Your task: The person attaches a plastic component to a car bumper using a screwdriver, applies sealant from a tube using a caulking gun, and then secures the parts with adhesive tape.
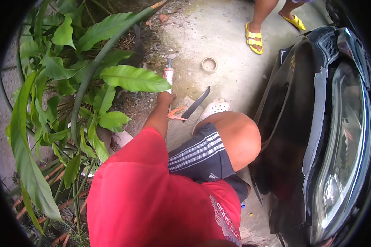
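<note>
My left arm reaches forward from a red sleeve, and my left hand (165,98) is closed around a caulking gun (176,113) lying low over the ground. Its orange handle and trigger stick out on the near side of the hand. On the far side shows the white and red sealant tube (168,75) with a grey nozzle, partly behind a leaf. A dark, narrow strip (197,103) lies just right of the handle. Further off, a roll of tape (209,65) rests flat on the concrete. My right hand is out of view.
Along the right stands a black car bumper (282,136) with a loose, rough edge beside a headlight (342,152). Leafy plants (66,82) crowd the left. Another person's feet in yellow sandals (254,39) are at the far right. My bent knee (239,140) rises in the middle.
</note>
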Tool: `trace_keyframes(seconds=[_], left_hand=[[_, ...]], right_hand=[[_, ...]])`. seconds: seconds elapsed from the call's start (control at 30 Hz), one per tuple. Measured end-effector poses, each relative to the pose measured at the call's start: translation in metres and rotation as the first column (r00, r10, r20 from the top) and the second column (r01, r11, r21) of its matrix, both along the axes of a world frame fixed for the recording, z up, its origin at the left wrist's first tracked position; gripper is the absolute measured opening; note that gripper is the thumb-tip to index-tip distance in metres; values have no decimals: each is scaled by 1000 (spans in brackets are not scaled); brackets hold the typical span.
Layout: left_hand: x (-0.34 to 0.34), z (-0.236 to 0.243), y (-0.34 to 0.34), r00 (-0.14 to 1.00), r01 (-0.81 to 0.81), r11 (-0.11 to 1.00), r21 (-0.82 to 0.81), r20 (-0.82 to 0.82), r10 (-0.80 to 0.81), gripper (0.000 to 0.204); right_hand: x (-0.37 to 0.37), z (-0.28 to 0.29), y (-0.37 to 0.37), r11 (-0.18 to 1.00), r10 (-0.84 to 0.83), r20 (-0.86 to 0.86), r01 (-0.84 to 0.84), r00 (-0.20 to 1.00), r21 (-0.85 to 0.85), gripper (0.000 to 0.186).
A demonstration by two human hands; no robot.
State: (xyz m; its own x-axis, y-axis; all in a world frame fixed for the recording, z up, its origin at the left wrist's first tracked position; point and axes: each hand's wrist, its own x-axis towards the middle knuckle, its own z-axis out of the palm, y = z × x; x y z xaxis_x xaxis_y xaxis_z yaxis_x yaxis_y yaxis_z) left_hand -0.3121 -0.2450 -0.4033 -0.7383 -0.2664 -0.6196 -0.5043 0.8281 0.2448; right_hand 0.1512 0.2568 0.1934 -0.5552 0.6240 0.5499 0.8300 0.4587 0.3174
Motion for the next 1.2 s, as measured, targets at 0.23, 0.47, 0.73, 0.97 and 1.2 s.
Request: trace_keyframes(seconds=[0.23,0.47,0.73,0.97,1.2], left_hand=[[-23,58,10,973,168,978,-125,-136,-185,79],[-62,248,55,678,542,822,173,-668,-307,73],[-21,559,163,581,812,94,576,-783,-221,70],[53,651,243,619,667,-440,601,-776,-121,65],[118,709,335,448,306,-871,384,-866,-224,38]], right_hand=[[107,-14,72,993,47,-207,-68,977,-97,71],[37,-1,-6,987,59,-76,-70,995,-145,44],[0,1,-44,999,-28,-147,30,989,13,48],[2,7,-54,998,27,-176,-37,984,-52,59],[-1,46,-130,801,597,-246,-581,763,141,96]])
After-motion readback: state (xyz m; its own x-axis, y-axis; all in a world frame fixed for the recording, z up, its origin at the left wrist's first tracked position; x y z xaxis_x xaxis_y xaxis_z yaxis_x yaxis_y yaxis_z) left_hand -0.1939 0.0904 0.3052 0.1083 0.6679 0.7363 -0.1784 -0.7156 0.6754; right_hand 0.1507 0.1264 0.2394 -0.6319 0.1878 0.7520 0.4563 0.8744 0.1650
